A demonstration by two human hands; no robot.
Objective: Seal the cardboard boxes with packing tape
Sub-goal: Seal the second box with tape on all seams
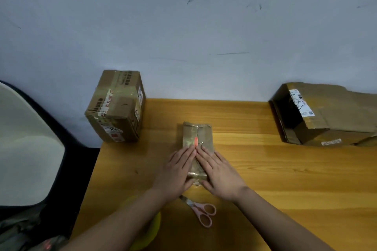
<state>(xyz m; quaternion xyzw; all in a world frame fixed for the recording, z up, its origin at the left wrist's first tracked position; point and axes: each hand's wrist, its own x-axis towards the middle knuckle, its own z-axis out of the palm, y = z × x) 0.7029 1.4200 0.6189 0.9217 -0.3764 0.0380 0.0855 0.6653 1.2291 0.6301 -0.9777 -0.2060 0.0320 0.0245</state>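
Both hands, left (177, 171) and right (218, 173), flat on small box (197, 138), bare table (265, 169) rightward

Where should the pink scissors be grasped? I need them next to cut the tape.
Grip the pink scissors by their two handle loops, coming from the near right. The loops point toward the person and lie bare on the table, while the blade tips run up under the left hand, so that end is blocked.

We count three brown cardboard boxes: a small flat one (201, 138), a taped upright one (116, 106), an open-ended one (326, 114); one pair of pink-handled scissors (201, 212); two bare hands (176, 171) (219, 173).
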